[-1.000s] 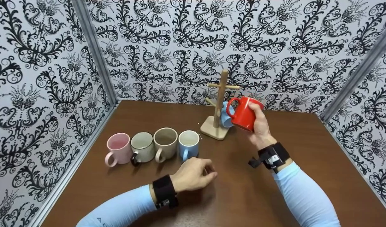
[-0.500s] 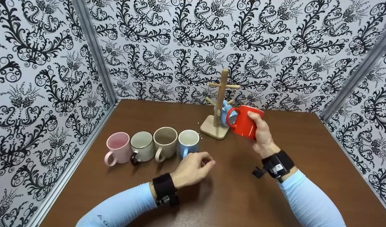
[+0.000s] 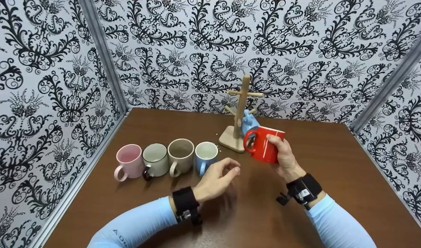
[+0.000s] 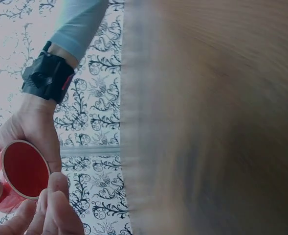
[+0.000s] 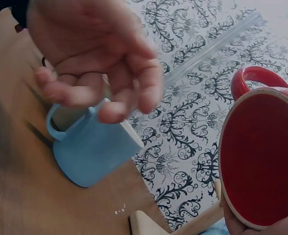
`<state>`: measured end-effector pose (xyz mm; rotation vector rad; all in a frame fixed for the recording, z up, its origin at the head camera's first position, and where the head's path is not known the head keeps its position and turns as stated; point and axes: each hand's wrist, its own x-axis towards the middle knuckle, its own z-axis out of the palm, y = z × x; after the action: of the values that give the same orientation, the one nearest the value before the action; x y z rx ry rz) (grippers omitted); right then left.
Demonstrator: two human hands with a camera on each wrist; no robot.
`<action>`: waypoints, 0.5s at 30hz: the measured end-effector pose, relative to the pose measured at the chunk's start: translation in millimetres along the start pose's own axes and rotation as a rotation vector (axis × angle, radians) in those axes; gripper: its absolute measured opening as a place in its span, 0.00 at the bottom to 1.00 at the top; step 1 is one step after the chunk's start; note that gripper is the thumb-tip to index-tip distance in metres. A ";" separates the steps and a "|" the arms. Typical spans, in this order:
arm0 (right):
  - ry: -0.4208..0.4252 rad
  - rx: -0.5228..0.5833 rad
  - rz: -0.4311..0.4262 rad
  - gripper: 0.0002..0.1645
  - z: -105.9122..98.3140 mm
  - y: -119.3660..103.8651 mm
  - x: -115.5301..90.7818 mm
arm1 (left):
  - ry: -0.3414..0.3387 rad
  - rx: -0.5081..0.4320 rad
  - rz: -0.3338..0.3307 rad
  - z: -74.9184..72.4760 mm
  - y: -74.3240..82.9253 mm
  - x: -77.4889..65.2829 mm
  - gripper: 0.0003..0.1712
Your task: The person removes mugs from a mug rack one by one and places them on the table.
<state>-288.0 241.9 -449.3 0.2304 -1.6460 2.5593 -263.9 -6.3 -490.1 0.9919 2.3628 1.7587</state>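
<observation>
My right hand (image 3: 286, 159) grips a red mug (image 3: 265, 146) by its body, above the table and in front of a wooden mug tree (image 3: 241, 106). The mug's handle points left, and its red inside (image 5: 263, 156) faces the right wrist camera. Loosely bent and holding nothing, my left hand (image 3: 217, 179) hovers beside a blue mug (image 3: 206, 160), its palm showing in the right wrist view. Another light blue mug (image 3: 250, 124) hangs low on the tree's right side, partly behind the red one.
Left of the standing blue mug, in a row, are a taupe mug (image 3: 181, 155), a grey mug (image 3: 156, 160) with a black handle and a pink mug (image 3: 130, 160). Small white specks lie near the tree's base (image 3: 231, 141). Patterned walls (image 3: 196, 51) enclose the table.
The red mug in my right hand has come down and towards me, away from the tree, and turned more upright. My left hand has shifted slightly up and to the right, fingers spreading a little.
</observation>
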 end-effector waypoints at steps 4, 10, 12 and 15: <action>-0.046 -0.002 -0.007 0.19 -0.7 2.7 -4.6 | 0.017 -0.113 -0.022 2.6 3.5 4.3 0.13; -0.098 -0.031 -0.037 0.19 -4.6 8.4 -9.6 | 0.023 -0.232 -0.074 3.6 6.7 6.4 0.17; -0.135 -0.040 -0.050 0.20 -6.5 10.3 -11.1 | 0.025 -0.232 -0.088 4.1 7.8 6.7 0.18; -0.192 -0.071 -0.082 0.22 -7.7 12.0 -13.3 | 0.030 -0.248 -0.083 4.7 10.7 8.1 0.19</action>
<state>-277.3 244.0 -465.5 0.5421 -1.7461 2.4809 -263.5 3.4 -479.8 0.8261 2.0997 1.9844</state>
